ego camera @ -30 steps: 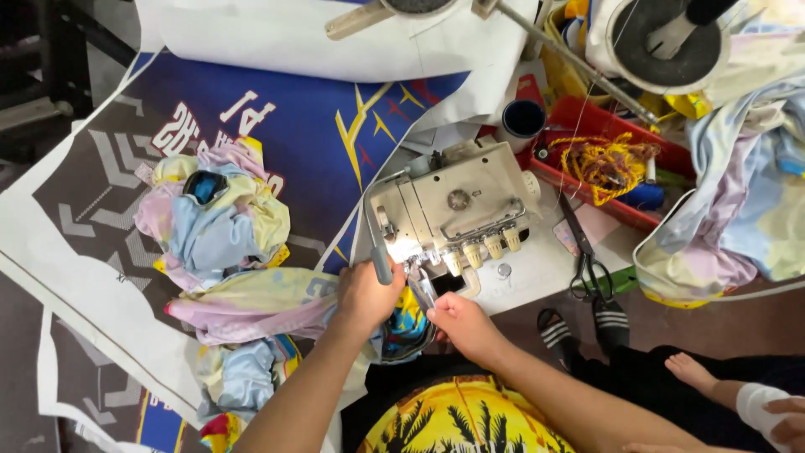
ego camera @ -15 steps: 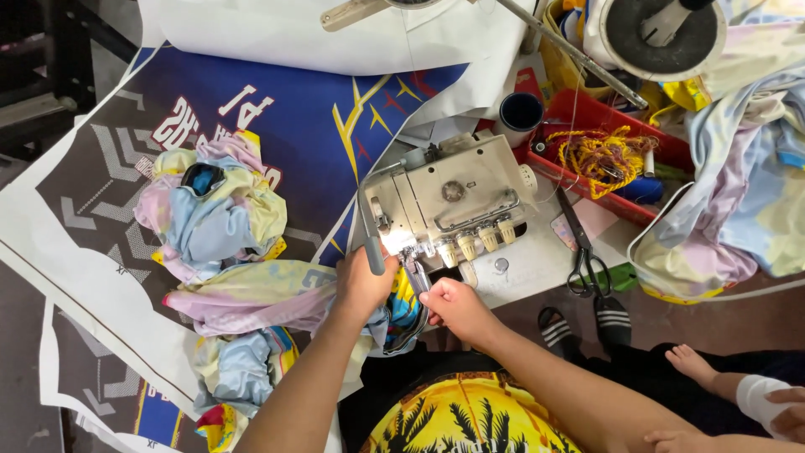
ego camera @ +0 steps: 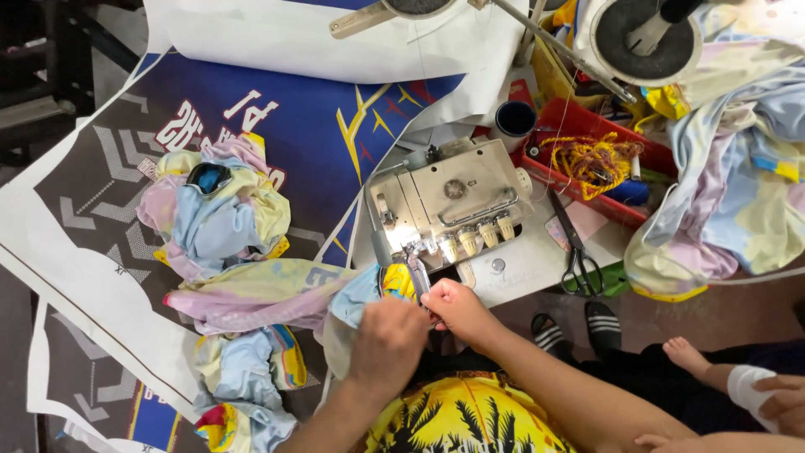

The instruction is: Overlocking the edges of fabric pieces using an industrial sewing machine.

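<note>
Both hands are pressed close together at the front of the sewing machine (ego camera: 449, 205). Pale, colourful cloth (ego camera: 277, 289) is pinched by the left hand (ego camera: 387, 340) so it lies flat by the needle. A small bit of cloth is gripped by the right hand (ego camera: 457, 309). Scissors (ego camera: 577, 252) are kept near on the tabletop (ego camera: 528, 268), beside a red tray (ego camera: 604, 180) of thread.

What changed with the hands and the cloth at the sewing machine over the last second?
Both hands drew closer: the left hand and right hand now pinch the pastel cloth together just in front of the sewing machine. The scissors, red tray and cloth heap lie unchanged.
</note>
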